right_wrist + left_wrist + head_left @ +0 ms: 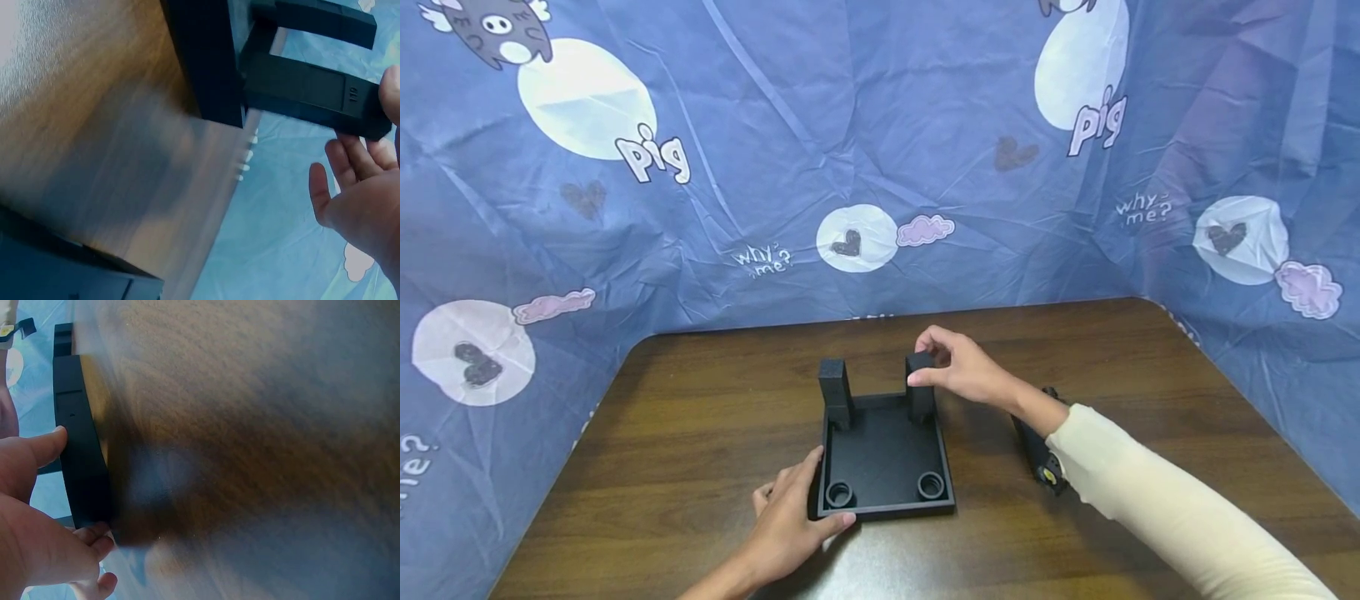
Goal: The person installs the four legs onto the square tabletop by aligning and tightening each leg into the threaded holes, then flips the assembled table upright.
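A black square tray [887, 458] lies on the table, with two black posts standing at its far corners, a left post [835, 392] and a right post [920, 404]. Two round black rings, one left [839, 494] and one right [931, 485], sit in its near corners. My left hand [786, 525] grips the tray's near left corner, thumb on the front edge and fingers along the left side. With thumb and fingers, my right hand [966, 367] pinches the top of the right post, whose side bears small raised marks [353, 94] in the right wrist view.
Right of the tray, a dark object with a small yellow spot [1049, 477] lies on the brown wooden table [700, 450], partly hidden by the right forearm. A blue printed cloth [775, 167] hangs behind the table and along its sides.
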Tool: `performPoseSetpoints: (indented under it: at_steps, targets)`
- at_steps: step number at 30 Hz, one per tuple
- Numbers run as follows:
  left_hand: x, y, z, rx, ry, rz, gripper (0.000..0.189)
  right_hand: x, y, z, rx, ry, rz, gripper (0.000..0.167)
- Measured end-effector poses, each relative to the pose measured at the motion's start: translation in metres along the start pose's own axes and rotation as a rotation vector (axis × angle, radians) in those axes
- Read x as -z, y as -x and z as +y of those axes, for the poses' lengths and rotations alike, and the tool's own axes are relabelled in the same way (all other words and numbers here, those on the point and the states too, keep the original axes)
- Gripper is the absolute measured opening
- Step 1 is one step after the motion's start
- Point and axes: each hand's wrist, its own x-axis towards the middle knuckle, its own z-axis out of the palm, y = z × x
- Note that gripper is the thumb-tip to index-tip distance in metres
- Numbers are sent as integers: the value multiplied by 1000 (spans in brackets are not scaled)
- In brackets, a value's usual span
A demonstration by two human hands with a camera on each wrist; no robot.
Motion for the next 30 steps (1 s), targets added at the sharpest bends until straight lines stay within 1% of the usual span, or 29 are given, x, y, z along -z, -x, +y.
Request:
performPoseSetpoints:
  at_steps: [4, 7, 10, 13, 15, 18, 21, 26, 30]
  targets:
    - [0, 0, 1, 0, -4, -2, 96, -6, 0, -1, -17, 16, 41, 37]
    - [0, 0, 2, -2, -4, 0, 96, -6, 1, 0, -9, 13, 37, 37]
    - [0, 1, 2, -2, -2, -2, 96, -3, 2, 2, 5, -5, -3, 39]
    - [1, 1, 1, 1, 1, -8, 96, 4, 3, 3, 37, -25, -67, 47]
    - [1, 0, 1, 5, 4, -12, 96, 9, 3, 3, 59, -23, -100, 49]
    - [1, 0, 2, 9, 2, -13, 97, 13, 2, 1, 70, -9, -127, 44]
    - [1, 1, 2, 8, 0, -12, 97, 15, 1, 0, 64, 2, -131, 38]
    - [1, 1, 2, 4, 2, -10, 97, 13, 2, -1, 44, -15, -109, 36]
    - [1, 1, 3, 5, 6, -8, 96, 12, 2, 0, 48, -21, -89, 36]
